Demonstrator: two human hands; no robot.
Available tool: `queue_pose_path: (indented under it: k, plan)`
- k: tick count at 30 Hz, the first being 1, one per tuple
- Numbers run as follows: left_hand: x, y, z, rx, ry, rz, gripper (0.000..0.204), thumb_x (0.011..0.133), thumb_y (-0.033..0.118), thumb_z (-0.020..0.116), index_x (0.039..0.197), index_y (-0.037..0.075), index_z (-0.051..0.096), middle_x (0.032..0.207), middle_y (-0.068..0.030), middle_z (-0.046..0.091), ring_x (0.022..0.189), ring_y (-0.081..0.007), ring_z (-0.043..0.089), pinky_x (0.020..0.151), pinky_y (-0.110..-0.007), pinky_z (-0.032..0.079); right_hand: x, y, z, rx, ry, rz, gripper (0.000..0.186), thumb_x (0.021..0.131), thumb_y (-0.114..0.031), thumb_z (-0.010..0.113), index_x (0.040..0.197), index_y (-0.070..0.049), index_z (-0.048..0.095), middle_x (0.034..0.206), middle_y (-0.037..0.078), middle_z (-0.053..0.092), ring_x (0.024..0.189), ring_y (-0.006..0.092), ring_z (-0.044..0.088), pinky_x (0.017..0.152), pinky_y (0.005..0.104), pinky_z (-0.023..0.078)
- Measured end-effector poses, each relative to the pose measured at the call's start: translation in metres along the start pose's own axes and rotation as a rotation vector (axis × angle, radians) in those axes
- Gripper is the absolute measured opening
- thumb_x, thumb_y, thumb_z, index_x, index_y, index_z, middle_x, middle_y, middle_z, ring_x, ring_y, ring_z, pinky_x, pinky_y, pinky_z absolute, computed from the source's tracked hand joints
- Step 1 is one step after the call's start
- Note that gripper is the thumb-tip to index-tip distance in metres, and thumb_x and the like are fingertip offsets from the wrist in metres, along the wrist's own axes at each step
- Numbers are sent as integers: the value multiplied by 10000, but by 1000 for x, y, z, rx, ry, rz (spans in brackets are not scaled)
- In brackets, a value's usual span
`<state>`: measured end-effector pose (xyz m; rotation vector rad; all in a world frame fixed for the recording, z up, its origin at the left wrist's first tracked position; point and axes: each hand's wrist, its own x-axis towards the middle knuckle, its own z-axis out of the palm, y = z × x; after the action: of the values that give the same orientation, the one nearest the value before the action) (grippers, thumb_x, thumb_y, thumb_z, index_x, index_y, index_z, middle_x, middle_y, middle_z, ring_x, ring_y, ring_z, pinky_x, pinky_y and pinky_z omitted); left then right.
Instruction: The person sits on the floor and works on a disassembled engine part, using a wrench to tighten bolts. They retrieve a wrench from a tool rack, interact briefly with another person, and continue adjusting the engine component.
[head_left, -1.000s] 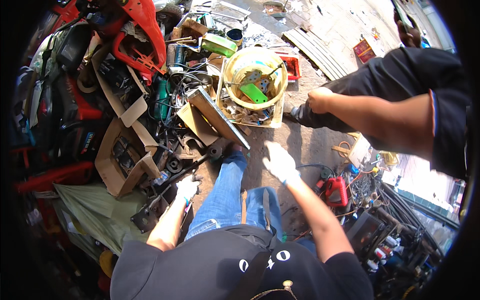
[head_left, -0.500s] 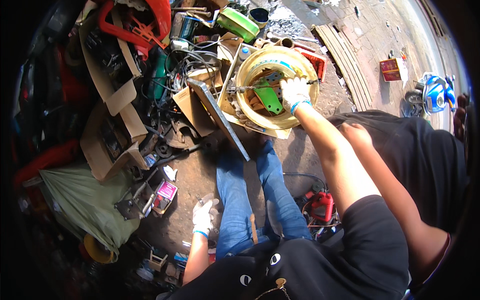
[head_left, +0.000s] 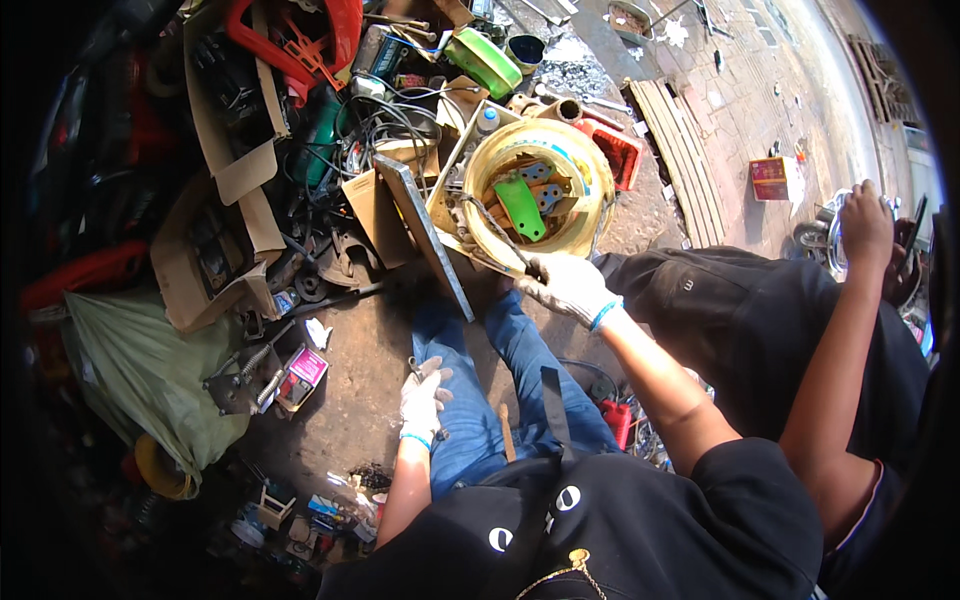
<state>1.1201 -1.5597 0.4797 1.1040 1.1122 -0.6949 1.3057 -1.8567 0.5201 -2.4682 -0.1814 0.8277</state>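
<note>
Stained brown ground (head_left: pixel 365 400) lay below. Our white-gloved right hand (head_left: pixel 572 288), nearer, gripped the dark, twisted handle (head_left: pixel 508 243), slanting away leftward along the near-left rim of a round, yellowed plastic bucket (head_left: pixel 540 135) just ahead; our left hand (head_left: pixel 425 402) curled, contents unclear. Earlier, the handle crossed the bucket's mouth.

Round cream plastic bucket (head_left: pixel 530 140): smooth, rather glossy
Green flat plate with holes (head_left: pixel 518 207): smooth, it seems painted metal
White knitted gloves (head_left: pixel 418 402) on the hands (head_left: pixel 575 290): cloth, matt
Open brown box (head_left: pixel 245 175): cardboard, matt
Red curved panel (head_left: pixel 345 40): plastic, glossy
Long pale slats (head_left: pixel 680 165): wood, rather rough
Pale green sheet (head_left: pixel 165 375): creased, cloth or plastic, I cannot tell
</note>
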Motion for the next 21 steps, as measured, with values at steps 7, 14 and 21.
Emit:
queue_pose_path:
  k: [7, 14, 21]
  plan:
    - [-28, -10, 2, -31, -12, 40, 377, 976, 75, 600, 1347, 14, 576, 1150, -186, 705, 577, -101, 611, 431, -182, 410, -9, -27, -41, 94, 155, 78, 464, 942, -484, 570, 945, -45, 719, 909, 218, 706, 889, 390, 684, 799, 493, 513]
    - [-26, -23, -25, -295, -4, 32, 433, 986, 25, 537, 1413, -25, 482, 1176, -236, 633, 677, -207, 648, 539, -246, 537, -79, -56, -62, 324, 113, 261, 493, 923, -483, 626, 1036, -16, 734, 912, 209, 722, 881, 353, 701, 810, 436, 529]
    - [71, -5, -53, -240, -273, -5, 327, 990, 66, 555, 1317, 56, 548, 968, -140, 671, 744, -249, 678, 621, -358, 612, -207, -157, -102, 619, 217, 570, 510, 908, -456, 690, 1106, 12, 735, 867, 150, 742, 779, 188, 718, 740, 323, 550]
